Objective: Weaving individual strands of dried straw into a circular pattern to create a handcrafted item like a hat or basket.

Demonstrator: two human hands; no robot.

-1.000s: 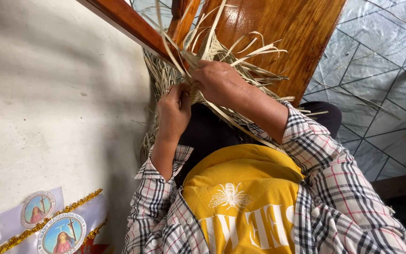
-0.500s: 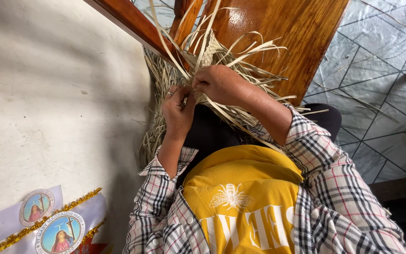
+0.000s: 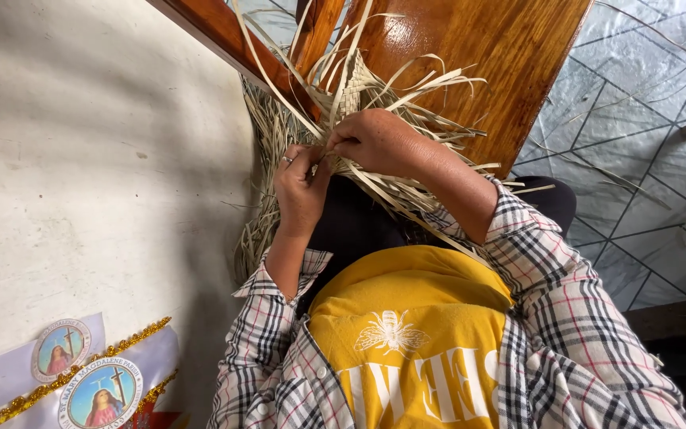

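Pale plaster wall fills the left side, with a polished wooden bench and grey tiled floor to the right. Left hand pinches a straw strip, grip together; right hand closes on neighbouring strips. Both work a half-woven straw mat lying over the lap, against the bench. Weaving looks under way; another crossing needs a firm pull.

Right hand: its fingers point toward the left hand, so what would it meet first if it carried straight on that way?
The right hand would likely first meet the pale straw strips pinched between both hands, then almost at once the left hand fingertips. Depth between them is hard to judge.
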